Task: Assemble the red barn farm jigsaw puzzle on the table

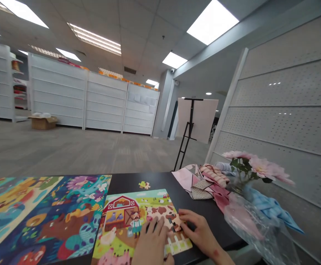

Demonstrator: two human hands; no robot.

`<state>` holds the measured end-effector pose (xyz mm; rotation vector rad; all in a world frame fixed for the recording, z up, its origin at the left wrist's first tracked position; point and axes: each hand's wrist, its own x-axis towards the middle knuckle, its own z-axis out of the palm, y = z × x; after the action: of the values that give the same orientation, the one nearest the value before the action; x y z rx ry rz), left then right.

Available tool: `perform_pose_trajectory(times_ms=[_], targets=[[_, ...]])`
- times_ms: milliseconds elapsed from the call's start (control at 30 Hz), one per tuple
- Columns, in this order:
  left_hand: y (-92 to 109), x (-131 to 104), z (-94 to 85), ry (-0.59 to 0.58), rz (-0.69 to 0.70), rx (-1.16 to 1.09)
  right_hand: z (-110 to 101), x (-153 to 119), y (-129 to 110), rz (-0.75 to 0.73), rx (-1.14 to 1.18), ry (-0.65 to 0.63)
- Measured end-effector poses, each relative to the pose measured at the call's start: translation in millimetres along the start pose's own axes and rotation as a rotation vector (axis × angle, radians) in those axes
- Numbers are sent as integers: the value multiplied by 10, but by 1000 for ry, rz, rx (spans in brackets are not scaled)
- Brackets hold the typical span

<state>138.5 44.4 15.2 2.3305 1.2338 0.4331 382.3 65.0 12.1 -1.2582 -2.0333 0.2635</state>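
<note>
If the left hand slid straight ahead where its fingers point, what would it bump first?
Probably the loose puzzle piece on the black table, after the left hand crosses the farm puzzle; depth is unclear.

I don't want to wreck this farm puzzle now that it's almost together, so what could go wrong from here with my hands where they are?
1. Both the left hand and right hand press on the farm puzzle, which lies close to the table edge; a push might slide it off.
2. The loose puzzle piece lies apart beyond the board and could get overlooked.
3. The plastic bag beside the right hand could snag and drag.
</note>
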Motion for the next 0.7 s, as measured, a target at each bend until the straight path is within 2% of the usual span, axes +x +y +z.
perform_pose_trajectory(times_ms=[133, 200, 300, 367, 467, 567, 633, 700], targets=[[48, -17, 18, -4, -16, -44, 15, 6, -9, -36, -4, 20], [68, -22, -38, 48, -23, -84, 23, 8, -2, -65, 1, 0], [8, 61, -290, 182, -38, -212, 17, 3, 40, -71, 4, 56], [-127, 236, -542, 206, -78, -300, 4, -5, 73, -52, -1, 128], [-430, 651, -899, 176, -122, -295, -5, -17, 93, -70, -10, 149], [-699, 982, -1117, 93, -156, -250, 14, -22, 62, -142, -22, 21], [-788, 997, -1183, 31, -147, -188, 23, -22, 23, -146, -33, -82], [-790, 823, -1198, -51, -128, -102, 16, -19, -17, -99, -35, -146]])
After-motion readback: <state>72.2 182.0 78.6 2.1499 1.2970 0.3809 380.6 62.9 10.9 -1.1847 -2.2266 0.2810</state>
